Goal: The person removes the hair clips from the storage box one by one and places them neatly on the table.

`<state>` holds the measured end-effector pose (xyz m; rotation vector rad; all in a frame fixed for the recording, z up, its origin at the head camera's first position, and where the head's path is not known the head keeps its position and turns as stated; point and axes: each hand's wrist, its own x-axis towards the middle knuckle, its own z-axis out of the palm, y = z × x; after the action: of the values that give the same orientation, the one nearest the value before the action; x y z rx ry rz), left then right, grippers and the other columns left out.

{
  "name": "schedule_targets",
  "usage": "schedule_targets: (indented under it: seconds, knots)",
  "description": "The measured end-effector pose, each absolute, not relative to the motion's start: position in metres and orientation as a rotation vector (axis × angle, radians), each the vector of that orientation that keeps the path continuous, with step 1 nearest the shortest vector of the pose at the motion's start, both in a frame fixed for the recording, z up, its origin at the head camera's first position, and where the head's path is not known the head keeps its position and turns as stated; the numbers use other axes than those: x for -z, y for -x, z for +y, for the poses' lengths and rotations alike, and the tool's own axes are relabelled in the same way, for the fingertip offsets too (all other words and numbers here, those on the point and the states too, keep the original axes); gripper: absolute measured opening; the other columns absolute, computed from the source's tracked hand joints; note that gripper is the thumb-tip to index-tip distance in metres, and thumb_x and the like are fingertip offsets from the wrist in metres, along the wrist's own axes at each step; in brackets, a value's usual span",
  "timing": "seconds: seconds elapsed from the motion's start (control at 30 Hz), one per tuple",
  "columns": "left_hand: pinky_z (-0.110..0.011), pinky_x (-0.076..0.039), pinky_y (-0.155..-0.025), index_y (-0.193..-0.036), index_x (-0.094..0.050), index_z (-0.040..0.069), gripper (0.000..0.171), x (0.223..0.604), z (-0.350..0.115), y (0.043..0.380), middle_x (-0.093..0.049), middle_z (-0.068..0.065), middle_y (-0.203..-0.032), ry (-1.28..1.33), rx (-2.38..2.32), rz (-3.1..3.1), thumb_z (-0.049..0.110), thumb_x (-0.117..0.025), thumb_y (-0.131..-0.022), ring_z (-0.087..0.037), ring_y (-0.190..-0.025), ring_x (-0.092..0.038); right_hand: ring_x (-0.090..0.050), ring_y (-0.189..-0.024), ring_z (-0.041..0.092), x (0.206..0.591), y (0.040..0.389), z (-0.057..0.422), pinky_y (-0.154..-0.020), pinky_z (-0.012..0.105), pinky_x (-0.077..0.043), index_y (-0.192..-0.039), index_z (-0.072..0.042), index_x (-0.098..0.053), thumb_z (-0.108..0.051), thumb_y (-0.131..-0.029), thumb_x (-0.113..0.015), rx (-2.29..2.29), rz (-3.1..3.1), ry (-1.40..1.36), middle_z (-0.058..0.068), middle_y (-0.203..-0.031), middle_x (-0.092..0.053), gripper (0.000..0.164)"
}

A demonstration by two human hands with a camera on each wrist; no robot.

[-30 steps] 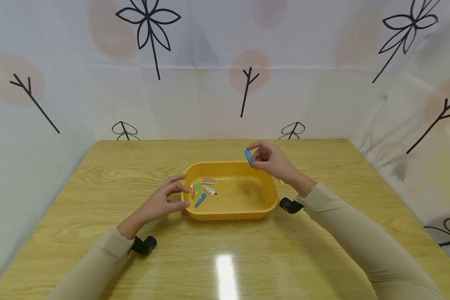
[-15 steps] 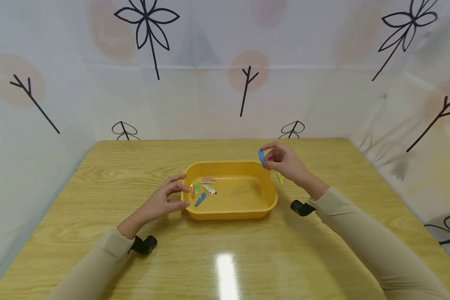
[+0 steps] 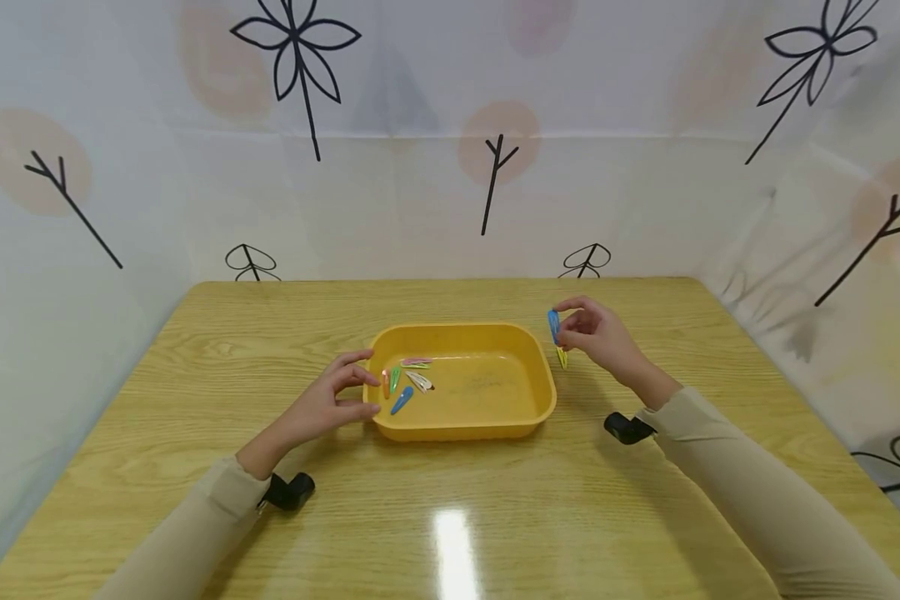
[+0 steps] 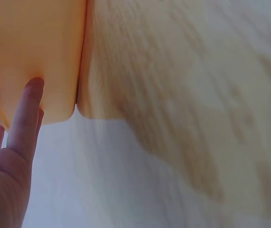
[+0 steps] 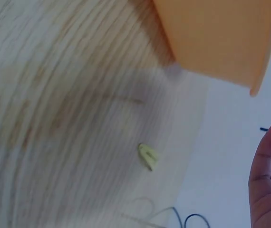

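Between thumb and fingertips, my right hand pinches a blue snap hair clip, held upright past the right end of the yellow basin. A yellow hair clip lies on the table just below it. My left hand holds the basin's left end, its fingers curved at the rim; in the left wrist view the thumb presses the outer wall. Inside, toward the left, lie another blue clip, an orange clip, a green clip, pale clips and pink-and-green clips.
The basin stands in the middle of a wood-grain table. Behind the table hangs a white cloth with plant drawings. A bright light reflection shows on the near part of the tabletop.
My right hand has moved right and slightly down with the blue clip, from above the basin's far right corner to beyond its right end. My left hand and the basin stay put.
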<state>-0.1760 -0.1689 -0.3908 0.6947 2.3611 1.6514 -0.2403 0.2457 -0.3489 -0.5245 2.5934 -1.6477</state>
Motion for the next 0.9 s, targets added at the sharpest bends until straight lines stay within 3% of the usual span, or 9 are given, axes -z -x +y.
schedule_targets:
  seconds: [0.67, 0.9]
  knots:
    - [-0.029, -0.050, -0.086, -0.105, -0.057, -0.002, 0.031, 0.390, -0.169, 0.174, -0.021, -0.010, -0.148, -0.690, -1.665, 2.351, 0.015, -0.072, -0.083, -0.041, -0.124, -0.037, -0.061, -0.088, 0.036, 0.372, 0.243, 0.274, -0.080, 0.046, -0.052, -0.128, 0.004, -0.045, -0.003, -0.092, -0.057, 1.578, 2.575, 0.370, 0.025, -0.095, -0.056, 0.039]
    - [-0.030, -0.049, -0.087, -0.106, -0.057, -0.004, 0.033, 0.389, -0.169, 0.175, -0.020, -0.010, -0.149, -0.694, -1.655, 2.361, 0.015, -0.071, -0.084, -0.041, -0.123, -0.037, -0.063, -0.083, 0.026, 0.377, 0.244, 0.282, -0.078, 0.035, -0.054, -0.129, 0.007, -0.044, -0.002, -0.092, -0.056, 1.526, 2.555, 0.303, 0.022, -0.093, -0.056, 0.040]
